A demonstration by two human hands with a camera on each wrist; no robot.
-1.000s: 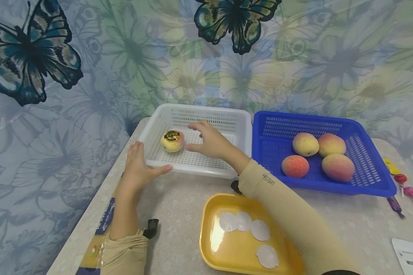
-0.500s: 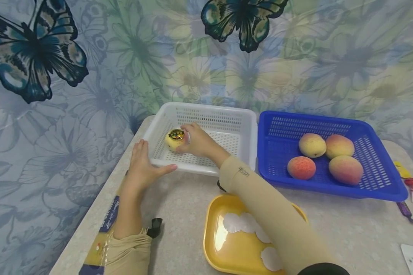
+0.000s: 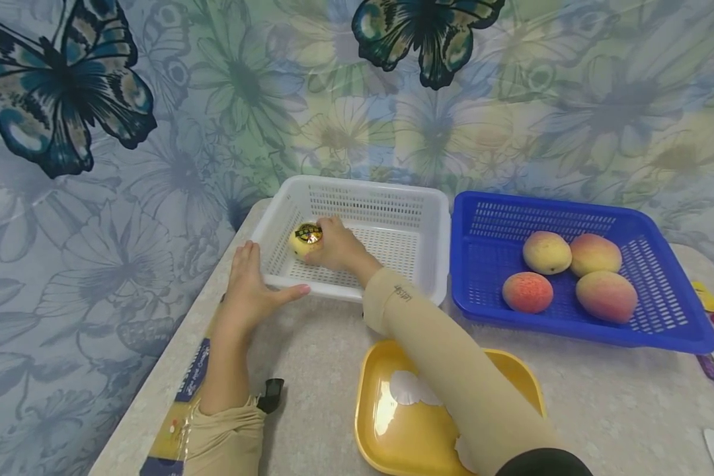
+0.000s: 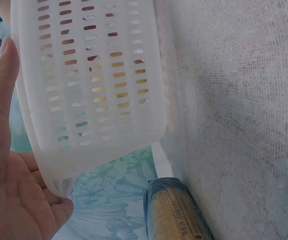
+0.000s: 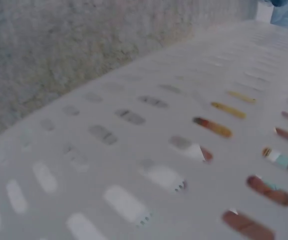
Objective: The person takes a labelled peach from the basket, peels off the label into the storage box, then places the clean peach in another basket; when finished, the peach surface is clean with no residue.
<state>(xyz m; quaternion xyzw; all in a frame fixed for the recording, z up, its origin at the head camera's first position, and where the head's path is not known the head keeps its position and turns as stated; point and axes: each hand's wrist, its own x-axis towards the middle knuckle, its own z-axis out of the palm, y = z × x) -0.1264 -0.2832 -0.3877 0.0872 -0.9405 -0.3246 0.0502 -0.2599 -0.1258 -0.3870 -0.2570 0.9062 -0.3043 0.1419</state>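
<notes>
A yellow peach with a black-and-gold label [image 3: 305,241] sits at the left inside the white basket [image 3: 431,244]. My right hand [image 3: 339,246] grips its right side between thumb and fingers. My left hand [image 3: 246,294] holds the basket's near left corner, the thumb along the front rim and the fingers at the left side. In the left wrist view, the fingers of my left hand [image 4: 14,195] bend round the rim corner. Through the slotted white wall [image 5: 183,165], the right wrist view shows only blurred colours; the right hand is hidden there.
Right of it stands a blue basket [image 3: 470,264] with several peaches [image 3: 607,296]. In front, my right sleeve partly covers a yellow tray [image 3: 404,436] holding white round pieces [image 3: 403,387]. Sweets [image 3: 713,370] lie at the far right. A long package [image 3: 169,430] lies along the table's left edge.
My right hand has moved left and down to the labelled peach and closed its fingers on it. The left hand stays at the basket corner. The view has shifted slightly.
</notes>
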